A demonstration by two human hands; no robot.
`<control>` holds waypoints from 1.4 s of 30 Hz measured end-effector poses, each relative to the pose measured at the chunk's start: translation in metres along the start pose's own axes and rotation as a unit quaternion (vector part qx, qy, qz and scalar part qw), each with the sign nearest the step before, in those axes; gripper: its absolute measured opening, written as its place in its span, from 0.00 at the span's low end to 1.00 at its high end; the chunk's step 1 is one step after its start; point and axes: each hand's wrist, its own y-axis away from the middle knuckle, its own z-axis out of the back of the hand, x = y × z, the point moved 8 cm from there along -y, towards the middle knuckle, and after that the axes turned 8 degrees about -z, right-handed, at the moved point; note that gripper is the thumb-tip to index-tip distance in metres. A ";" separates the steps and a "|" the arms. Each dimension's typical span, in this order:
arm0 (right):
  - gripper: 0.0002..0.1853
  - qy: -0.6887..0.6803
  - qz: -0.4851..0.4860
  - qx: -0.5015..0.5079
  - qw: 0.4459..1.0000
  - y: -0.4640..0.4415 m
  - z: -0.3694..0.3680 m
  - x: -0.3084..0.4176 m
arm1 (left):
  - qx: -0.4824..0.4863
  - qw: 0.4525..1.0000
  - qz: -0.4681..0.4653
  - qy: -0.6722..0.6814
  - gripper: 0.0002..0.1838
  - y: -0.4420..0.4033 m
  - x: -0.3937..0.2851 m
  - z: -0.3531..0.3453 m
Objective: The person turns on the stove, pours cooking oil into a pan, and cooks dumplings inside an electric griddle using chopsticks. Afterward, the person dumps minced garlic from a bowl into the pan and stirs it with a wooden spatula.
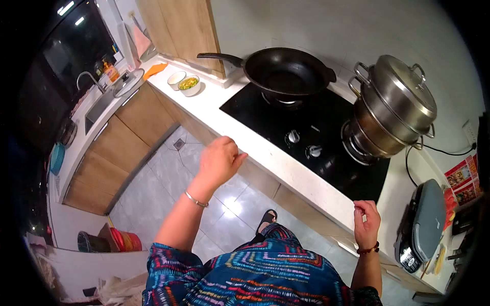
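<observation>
My left hand [220, 160], with a metal bangle at the wrist, hangs in the air before the counter edge, its fingers curled in and nothing seen in them. Loosely closed too, my right hand [366, 222] is beside the front edge of the counter near the stove's corner; whether it touches the edge I cannot tell. A black wok [286, 71] sits on the left burner of the black gas stove [316, 130], its handle pointing left. On the right burner stands a lidded steel steamer pot [393, 104]. Two control knobs [292, 136] face me.
Left of the stove are a bowl of chopped yellow-green food [189, 87], a second white bowl [176, 79] and an orange cloth [154, 71]. A sink [100, 109] lies farther left. At right, a grey electric appliance [427, 219] stands on the counter [286, 171]; a black cable [449, 153] runs behind.
</observation>
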 end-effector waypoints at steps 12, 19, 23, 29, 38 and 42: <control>0.08 -0.083 -0.048 0.046 0.994 -0.112 -0.104 0.022 | -0.031 0.987 0.002 -0.157 0.27 -0.172 0.185 -0.001; 0.09 -0.038 -0.088 -0.106 0.990 -0.111 -0.132 0.037 | 0.066 0.975 -0.030 -0.208 0.25 -0.249 0.277 -0.032; 0.09 -0.097 -0.226 -0.218 0.945 -0.089 -0.176 0.054 | 0.144 0.968 -0.126 -0.164 0.20 -0.274 0.299 -0.056; 0.07 -0.073 -0.287 -0.210 0.932 -0.084 -0.267 0.096 | 0.331 0.923 -0.194 0.033 0.21 -0.275 0.288 -0.052; 0.06 -0.159 -0.360 -0.288 0.873 -0.052 -0.298 0.116 | 0.633 0.495 0.111 0.585 0.14 -0.199 0.271 -0.119; 0.06 -0.160 -0.380 -0.308 0.857 -0.029 -0.304 0.118 | 0.591 0.417 0.181 0.667 0.12 -0.180 0.239 -0.107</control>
